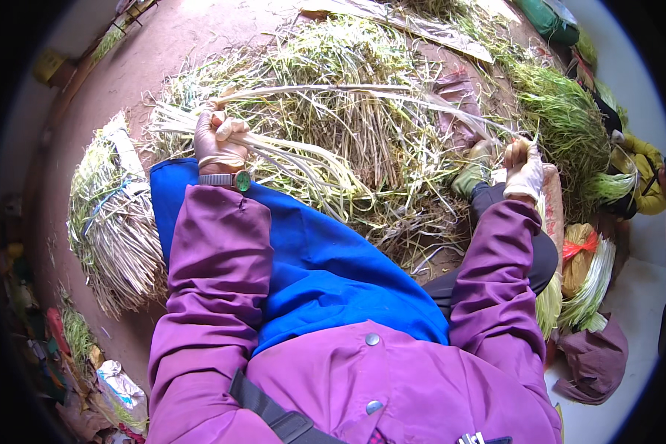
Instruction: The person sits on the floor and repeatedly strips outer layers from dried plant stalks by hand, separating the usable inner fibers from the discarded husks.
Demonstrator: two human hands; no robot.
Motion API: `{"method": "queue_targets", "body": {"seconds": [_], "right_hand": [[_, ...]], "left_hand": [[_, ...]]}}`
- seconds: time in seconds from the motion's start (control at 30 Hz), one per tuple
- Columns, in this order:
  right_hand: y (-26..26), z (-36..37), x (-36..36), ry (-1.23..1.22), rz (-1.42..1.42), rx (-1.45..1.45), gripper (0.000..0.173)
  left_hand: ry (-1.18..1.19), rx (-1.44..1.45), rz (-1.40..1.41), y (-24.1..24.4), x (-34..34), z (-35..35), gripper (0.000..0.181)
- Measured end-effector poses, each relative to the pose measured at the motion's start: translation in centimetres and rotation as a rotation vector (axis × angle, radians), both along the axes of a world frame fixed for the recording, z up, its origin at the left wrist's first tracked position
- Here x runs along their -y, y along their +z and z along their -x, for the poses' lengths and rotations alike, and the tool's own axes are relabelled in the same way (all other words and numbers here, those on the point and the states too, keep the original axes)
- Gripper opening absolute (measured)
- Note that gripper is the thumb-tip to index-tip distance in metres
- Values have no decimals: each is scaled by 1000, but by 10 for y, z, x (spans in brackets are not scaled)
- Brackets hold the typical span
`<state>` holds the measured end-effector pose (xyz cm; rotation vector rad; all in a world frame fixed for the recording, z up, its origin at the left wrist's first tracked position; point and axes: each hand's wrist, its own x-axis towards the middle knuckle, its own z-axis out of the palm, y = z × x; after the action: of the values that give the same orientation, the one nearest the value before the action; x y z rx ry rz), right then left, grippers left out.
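My left hand [220, 141], in a thin pale glove with bare fingertips showing, is closed around a bunch of long whitish plant stalks [311, 161]. They bend down over the edge of the blue apron [311, 238]. From this hand one pale strand [322, 87] stretches across to the right. My right hand [523, 166], also gloved, pinches thin pale strands at their right end; some of them are blurred. Below and beyond both hands spreads a heap of green and yellow stalks [366, 133] with brownish root ends, lying on the floor.
A tied bundle of stalks [119, 222] lies at the left. Greens [560, 111] are piled at the right, near a person in a yellow garment [644, 172]. A bundle with a red tie [580, 250] and a dark purple cloth item [594, 361] lie lower right. A white bag [122, 388] is lower left.
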<state>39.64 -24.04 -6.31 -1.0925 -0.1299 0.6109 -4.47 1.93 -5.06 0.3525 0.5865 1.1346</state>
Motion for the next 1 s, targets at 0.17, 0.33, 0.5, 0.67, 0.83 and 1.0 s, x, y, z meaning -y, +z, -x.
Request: {"method": "queue_targets", "body": {"seconds": [0.17, 0.33, 0.5, 0.67, 0.83, 1.0], "right_hand": [[-41, 72, -19, 707, 601, 316, 19], [-33, 188, -72, 970, 250, 283, 54], [4, 236, -116, 850, -151, 99, 61], [9, 228, -110, 859, -98, 242, 24], [9, 183, -86, 625, -377, -241, 21], [37, 91, -39, 402, -595, -406, 20]], "left_hand": [[23, 44, 68, 5, 18, -21, 22], [-142, 1, 124, 6, 44, -40, 29], [-290, -64, 186, 1, 65, -58, 36], [-262, -48, 220, -6, 67, -59, 16], [-246, 128, 207, -8, 50, -46, 21], [-148, 97, 154, -6, 38, -38, 20]]}}
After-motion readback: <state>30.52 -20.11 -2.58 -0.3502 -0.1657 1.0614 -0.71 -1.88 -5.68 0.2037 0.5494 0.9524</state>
